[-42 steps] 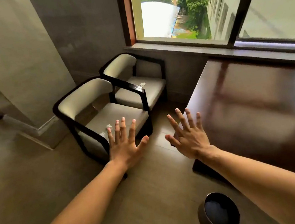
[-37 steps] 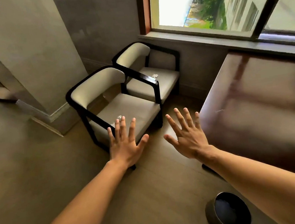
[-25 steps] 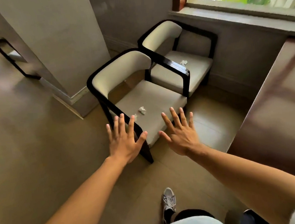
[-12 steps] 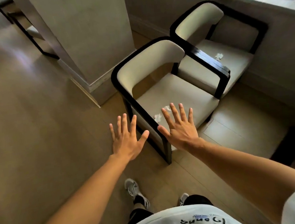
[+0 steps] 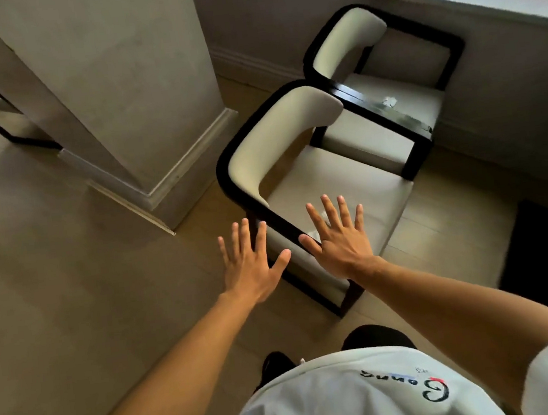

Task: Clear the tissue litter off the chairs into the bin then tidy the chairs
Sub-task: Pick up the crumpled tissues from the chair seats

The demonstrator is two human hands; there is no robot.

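Beige floor tiles (image 5: 53, 303) and a square pillar (image 5: 120, 88) frame two cream armchairs with black frames standing side by side below a window sill (image 5: 468, 0). Both hands are stretched out flat, fingers spread and holding nothing: the left hand (image 5: 252, 265) above the floor beside the near chair (image 5: 292, 143), the right hand (image 5: 338, 237) over its seat, where bits of white tissue (image 5: 314, 236) peek out by the thumb. Another crumpled tissue (image 5: 390, 101) lies on the far chair (image 5: 385, 55).
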